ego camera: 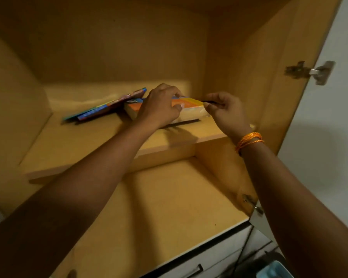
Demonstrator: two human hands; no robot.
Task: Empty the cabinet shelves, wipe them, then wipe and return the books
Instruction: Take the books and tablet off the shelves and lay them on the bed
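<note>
A thick orange and yellow book (189, 106) lies flat on the upper wooden shelf (100, 143) of the open cabinet. My left hand (161, 105) grips it from above, thumb on its page edge. My right hand (225, 111), with an orange thread band at the wrist, pinches a thin dark object at the book's right corner. Two thin colourful books (105, 108) lie tilted against the thick book's left side.
The lower shelf (169, 207) holds nothing in view. The cabinet's right wall carries a metal hinge (309, 72), and the white door stands open at the right. White drawers with a dark handle (195, 270) sit below, and a light blue object (273, 270) is at bottom right.
</note>
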